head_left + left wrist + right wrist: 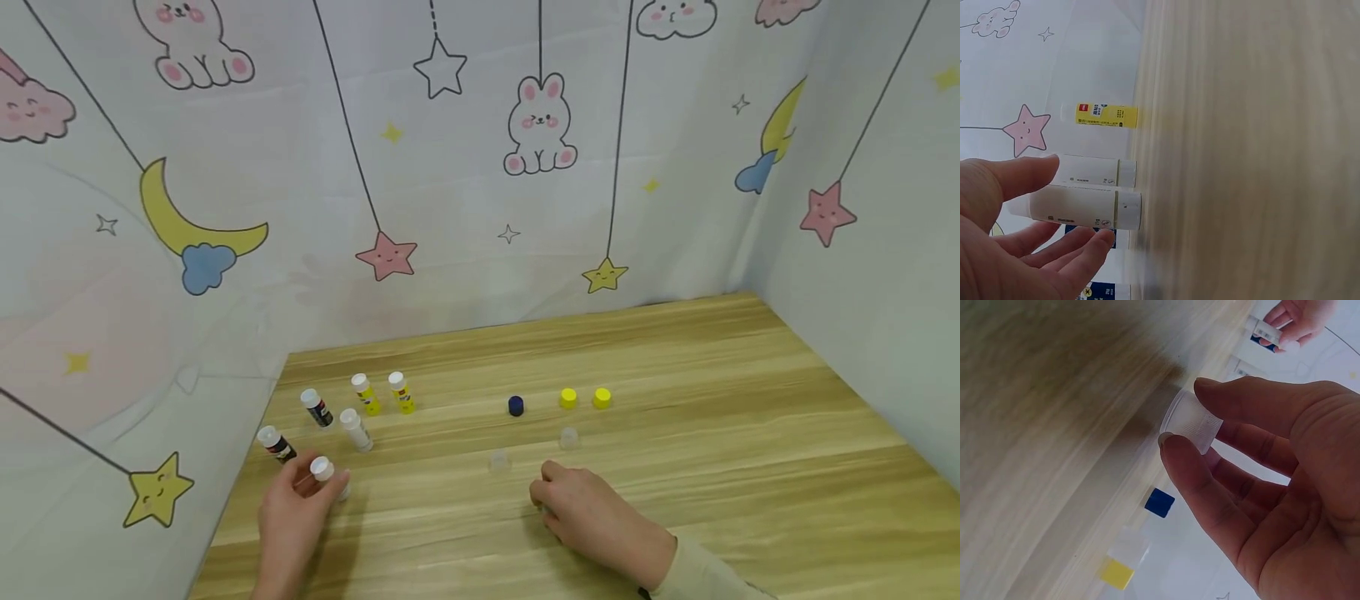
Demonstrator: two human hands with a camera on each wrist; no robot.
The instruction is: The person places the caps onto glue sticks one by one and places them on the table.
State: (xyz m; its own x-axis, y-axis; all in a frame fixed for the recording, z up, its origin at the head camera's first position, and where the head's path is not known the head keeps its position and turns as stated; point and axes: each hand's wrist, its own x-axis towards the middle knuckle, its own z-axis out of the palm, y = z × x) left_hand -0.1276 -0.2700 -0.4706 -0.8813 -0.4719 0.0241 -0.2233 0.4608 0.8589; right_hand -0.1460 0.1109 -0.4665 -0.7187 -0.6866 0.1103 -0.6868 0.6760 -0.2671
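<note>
On the left of the table, my left hand (292,517) has its thumb and fingers around an upright white glue stick (1085,206) with a white top. A second white glue stick (356,431) stands just behind it, and a dark-labelled glue stick (277,444) is to the left of the fingers. My right hand (592,517) pinches a translucent ribbed cap (1191,422) between thumb and fingertip, low over the table near the middle. That cap is mostly hidden by the fingers in the head view.
Two yellow glue sticks (402,394) and another dark glue stick (317,408) stand at the back left. Beyond my right hand lie a dark blue cap (516,406), two yellow caps (568,398) and two translucent caps (500,461). A printed curtain (480,183) borders the wooden table (712,442).
</note>
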